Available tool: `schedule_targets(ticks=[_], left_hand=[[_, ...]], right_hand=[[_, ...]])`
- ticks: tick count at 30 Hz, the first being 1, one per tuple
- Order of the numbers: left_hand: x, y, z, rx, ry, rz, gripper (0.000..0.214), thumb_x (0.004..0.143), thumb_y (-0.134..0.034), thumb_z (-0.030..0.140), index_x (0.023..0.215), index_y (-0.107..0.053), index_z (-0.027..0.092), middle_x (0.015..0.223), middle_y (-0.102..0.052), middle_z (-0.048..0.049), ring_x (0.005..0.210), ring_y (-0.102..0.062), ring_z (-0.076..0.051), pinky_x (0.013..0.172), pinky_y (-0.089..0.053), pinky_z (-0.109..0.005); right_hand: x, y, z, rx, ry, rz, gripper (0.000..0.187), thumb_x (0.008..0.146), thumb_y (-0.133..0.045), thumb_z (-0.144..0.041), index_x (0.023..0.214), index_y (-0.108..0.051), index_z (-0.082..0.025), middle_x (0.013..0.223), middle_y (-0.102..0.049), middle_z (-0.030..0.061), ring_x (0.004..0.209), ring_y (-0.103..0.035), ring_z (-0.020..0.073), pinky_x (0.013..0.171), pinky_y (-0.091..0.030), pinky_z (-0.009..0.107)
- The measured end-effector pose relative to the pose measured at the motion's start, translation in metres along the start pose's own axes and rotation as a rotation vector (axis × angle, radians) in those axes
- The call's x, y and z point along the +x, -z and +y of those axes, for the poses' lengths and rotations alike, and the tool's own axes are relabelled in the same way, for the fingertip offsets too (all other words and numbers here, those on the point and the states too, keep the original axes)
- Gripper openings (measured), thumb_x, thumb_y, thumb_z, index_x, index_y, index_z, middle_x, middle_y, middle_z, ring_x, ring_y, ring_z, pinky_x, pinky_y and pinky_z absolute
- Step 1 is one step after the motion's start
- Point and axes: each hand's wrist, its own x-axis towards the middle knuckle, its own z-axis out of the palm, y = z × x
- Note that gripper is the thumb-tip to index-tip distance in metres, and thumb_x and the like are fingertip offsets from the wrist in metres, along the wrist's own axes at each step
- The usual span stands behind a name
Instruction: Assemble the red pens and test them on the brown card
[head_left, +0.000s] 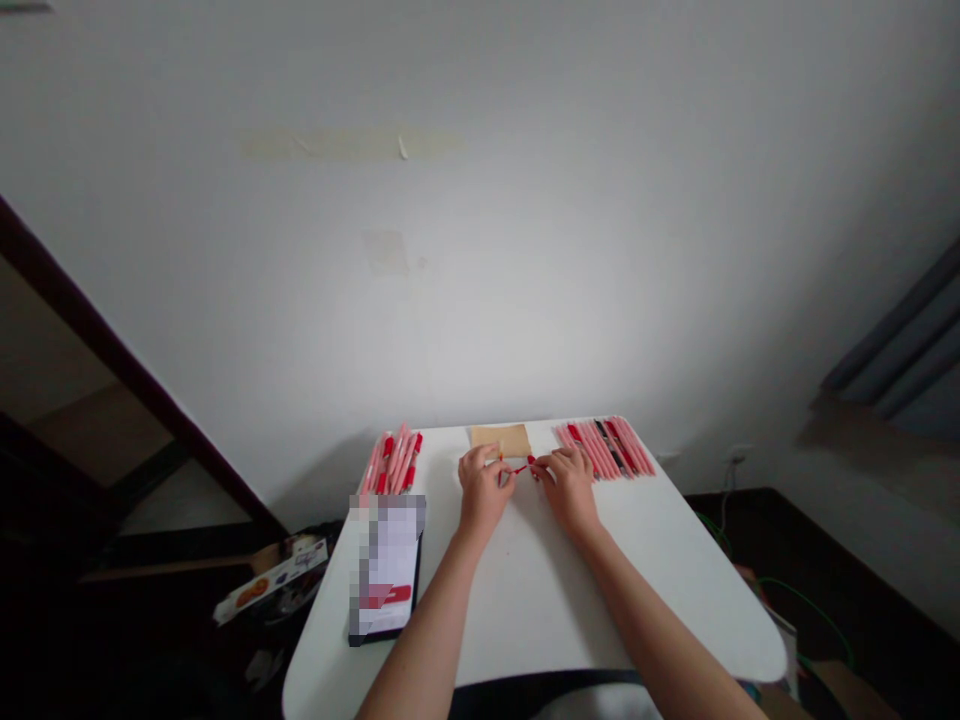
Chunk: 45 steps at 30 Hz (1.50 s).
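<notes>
My left hand and my right hand are close together near the far middle of the white table. Between their pinched fingertips stretches a thin red piece, too small to identify exactly. A thicker red bit shows at my right fingertips. Just behind my left hand lies a tan rectangular card or pad. Close beyond my right hand is a row of pink pens, with a few red and black ones among them.
Pink and red pens lie in a pile at the table's far left. In front of them lies a phone, its screen partly blurred. The white wall rises behind the table. Cables run along the floor at right.
</notes>
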Motion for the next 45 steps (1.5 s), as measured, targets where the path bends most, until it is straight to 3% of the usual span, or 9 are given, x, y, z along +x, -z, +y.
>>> schedule_targets(ticks=[23, 33, 45], left_hand=[[-0.0010, -0.0013, -0.0029, -0.014, -0.028, -0.074, 0.008, 0.074, -0.069, 0.021, 0.076, -0.073, 0.026, 0.115, -0.062, -0.0043, 0.112, -0.050, -0.022, 0.100, -0.040, -0.044], [-0.0022, -0.0010, -0.0056, 0.018, 0.018, -0.099, 0.008, 0.075, -0.069, 0.026, 0.081, -0.075, 0.028, 0.117, -0.060, -0.0048, 0.116, -0.047, -0.024, 0.103, -0.037, -0.049], [-0.0028, -0.0015, -0.0048, -0.020, -0.007, -0.082, 0.009, 0.073, -0.071, 0.022, 0.079, -0.074, 0.028, 0.118, -0.060, -0.0041, 0.116, -0.047, -0.023, 0.103, -0.038, -0.047]], right_hand=[[-0.0024, -0.0064, 0.0073, 0.036, 0.093, -0.116, 0.012, 0.089, -0.057, -0.027, 0.086, -0.069, -0.026, 0.087, -0.067, 0.0028, 0.097, -0.049, 0.0223, 0.095, -0.029, 0.043], [-0.0026, -0.0076, 0.0087, 0.059, 0.083, -0.097, 0.012, 0.089, -0.057, -0.028, 0.084, -0.068, -0.026, 0.087, -0.067, 0.0030, 0.095, -0.048, 0.0226, 0.091, -0.031, 0.040], [-0.0028, -0.0085, 0.0092, 0.079, 0.062, -0.107, 0.017, 0.091, -0.052, -0.031, 0.087, -0.068, -0.025, 0.089, -0.067, 0.0043, 0.097, -0.048, 0.0238, 0.090, -0.032, 0.040]])
